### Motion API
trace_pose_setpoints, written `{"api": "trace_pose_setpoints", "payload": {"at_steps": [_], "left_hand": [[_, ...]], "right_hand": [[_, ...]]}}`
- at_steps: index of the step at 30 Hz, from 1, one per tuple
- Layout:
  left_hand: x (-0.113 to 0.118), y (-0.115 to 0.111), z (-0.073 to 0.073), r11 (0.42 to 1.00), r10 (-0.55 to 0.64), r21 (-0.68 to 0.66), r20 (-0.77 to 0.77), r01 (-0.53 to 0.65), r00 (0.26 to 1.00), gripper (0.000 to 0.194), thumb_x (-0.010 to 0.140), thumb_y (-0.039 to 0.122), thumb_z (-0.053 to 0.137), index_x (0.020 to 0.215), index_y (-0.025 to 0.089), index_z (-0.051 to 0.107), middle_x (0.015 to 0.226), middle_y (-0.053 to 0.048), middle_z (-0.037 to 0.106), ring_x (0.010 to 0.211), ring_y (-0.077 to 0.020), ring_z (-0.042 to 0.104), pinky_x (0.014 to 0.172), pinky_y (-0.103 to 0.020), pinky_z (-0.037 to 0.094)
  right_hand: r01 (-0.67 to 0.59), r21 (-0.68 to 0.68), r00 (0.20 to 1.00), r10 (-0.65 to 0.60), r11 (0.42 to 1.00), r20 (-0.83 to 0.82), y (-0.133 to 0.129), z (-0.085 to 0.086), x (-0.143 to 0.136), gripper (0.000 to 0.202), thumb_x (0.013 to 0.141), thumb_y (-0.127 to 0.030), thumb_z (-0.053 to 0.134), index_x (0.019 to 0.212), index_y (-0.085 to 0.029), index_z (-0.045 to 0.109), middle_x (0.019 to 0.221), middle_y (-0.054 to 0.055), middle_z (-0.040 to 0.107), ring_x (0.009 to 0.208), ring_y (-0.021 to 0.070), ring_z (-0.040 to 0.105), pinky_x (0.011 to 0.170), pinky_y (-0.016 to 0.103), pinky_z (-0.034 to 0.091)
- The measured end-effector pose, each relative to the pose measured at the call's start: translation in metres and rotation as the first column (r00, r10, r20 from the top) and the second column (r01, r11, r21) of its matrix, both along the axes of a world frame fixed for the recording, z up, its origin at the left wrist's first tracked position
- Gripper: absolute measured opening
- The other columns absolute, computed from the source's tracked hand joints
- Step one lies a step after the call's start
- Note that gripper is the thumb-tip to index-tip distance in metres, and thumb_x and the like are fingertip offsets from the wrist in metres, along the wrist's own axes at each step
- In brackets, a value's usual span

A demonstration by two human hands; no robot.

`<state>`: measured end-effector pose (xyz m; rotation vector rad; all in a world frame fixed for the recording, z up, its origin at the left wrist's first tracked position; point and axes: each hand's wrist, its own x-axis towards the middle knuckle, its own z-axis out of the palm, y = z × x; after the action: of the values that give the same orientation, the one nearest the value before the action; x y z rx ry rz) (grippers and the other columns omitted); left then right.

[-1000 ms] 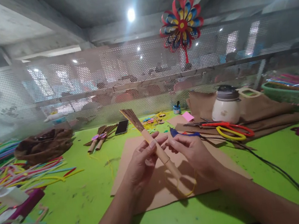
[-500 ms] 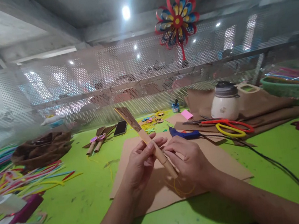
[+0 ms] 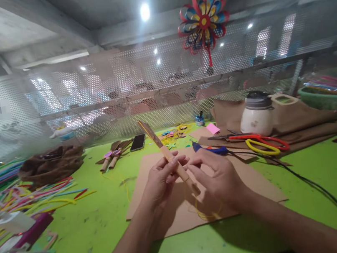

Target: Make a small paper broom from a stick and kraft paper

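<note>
Head view, items recorded:

Paper roll (image 3: 181, 172), one, fringed at its far end: held tilted above the cardboard sheet (image 3: 258, 177), gripped by the fingers of the left hand (image 3: 161, 182). Right hand (image 3: 220, 173): thumb and forefinger drawn together beside the roll; whether anything is pinched cannot be told.

Yellow thread (image 3: 200, 214), one length: looped below the roll's lower end. Risk noted: the loop could be snagged or tangled if left slack; the roll could be crushed, or the fringe bent, by too firm a squeeze.

Blue glue gun (image 3: 218, 150): laid just beyond the right hand; could be knocked by a forearm catching its cable.

Containers: green basket (image 3: 326, 103), coloured strips in clear wrapping inside; small blue jar (image 3: 200, 121), dark stick standing in it; white jar (image 3: 256, 121), lidded, contents hidden.
</note>
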<state>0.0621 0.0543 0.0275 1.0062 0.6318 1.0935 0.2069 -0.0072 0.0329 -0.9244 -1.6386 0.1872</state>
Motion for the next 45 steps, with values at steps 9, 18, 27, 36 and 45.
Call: {"api": "trace_pose_setpoints", "payload": {"at_steps": [9, 18, 27, 36, 45], "left_hand": [[0.001, 0.005, -0.006, 0.989, 0.135, 0.063, -0.013, -0.134, 0.991, 0.036, 0.064, 0.025, 0.077, 0.094, 0.01, 0.064, 0.091, -0.011, 0.07, 0.087, -0.0185, 0.062, 0.086, -0.031, 0.045], [0.009, -0.009, -0.003, 0.962, 0.216, 0.163, 0.028, -0.218, 0.976, 0.039, 0.068, 0.037, 0.074, 0.094, 0.012, 0.06, 0.091, -0.012, 0.068, 0.083, -0.0203, 0.064, 0.077, -0.032, 0.049], [0.006, -0.021, 0.004, 0.997, 0.007, 0.074, -0.02, -0.006, 1.0, 0.033, 0.078, 0.03, 0.063, 0.102, 0.008, 0.057, 0.09, -0.015, 0.07, 0.071, -0.0176, 0.065, 0.061, -0.025, 0.049], [-0.018, -0.043, 0.032, 0.993, -0.017, 0.112, -0.087, 0.027, 0.996, 0.022, 0.086, 0.029, 0.053, 0.099, 0.011, 0.054, 0.084, -0.015, 0.07, 0.075, -0.0195, 0.067, 0.068, -0.029, 0.051], [-0.065, -0.058, 0.056, 0.99, 0.03, 0.144, -0.103, -0.015, 0.994, 0.024, 0.088, 0.029, 0.05, 0.105, 0.013, 0.051, 0.086, -0.014, 0.069, 0.078, -0.0242, 0.069, 0.062, -0.029, 0.053]], "right_hand": [[-0.212, -0.459, 0.956, 0.084, 0.863, -0.282, 0.022, -0.018, 0.006, 0.028, 0.077, -0.035, 0.061, 0.097, -0.015, 0.057, 0.087, 0.006, 0.061, 0.074, 0.0162, 0.057, 0.061, 0.028, 0.045], [-0.58, -0.496, 0.792, 0.304, 0.647, -0.529, 0.014, -0.033, -0.025, 0.037, 0.075, -0.052, 0.06, 0.073, -0.015, 0.055, 0.056, -0.003, 0.053, 0.049, 0.0086, 0.047, 0.049, 0.023, 0.036], [-0.701, -0.388, 0.662, 0.343, 0.598, -0.667, 0.018, -0.032, -0.018, 0.035, 0.075, -0.048, 0.065, 0.078, -0.014, 0.058, 0.061, -0.002, 0.055, 0.051, 0.0078, 0.048, 0.052, 0.023, 0.037], [-0.9, -0.379, 0.435, 0.5, 0.215, -0.749, -0.013, -0.021, -0.03, 0.026, 0.073, -0.028, 0.066, 0.094, -0.014, 0.058, 0.046, -0.004, 0.054, 0.041, 0.0084, 0.046, 0.048, 0.021, 0.035], [-0.833, -0.539, 0.513, 0.534, 0.121, -0.672, -0.084, -0.001, -0.053, 0.035, 0.084, -0.041, 0.052, 0.094, -0.009, 0.062, 0.04, -0.005, 0.051, 0.03, 0.0042, 0.031, 0.035, 0.018, 0.018]]}}
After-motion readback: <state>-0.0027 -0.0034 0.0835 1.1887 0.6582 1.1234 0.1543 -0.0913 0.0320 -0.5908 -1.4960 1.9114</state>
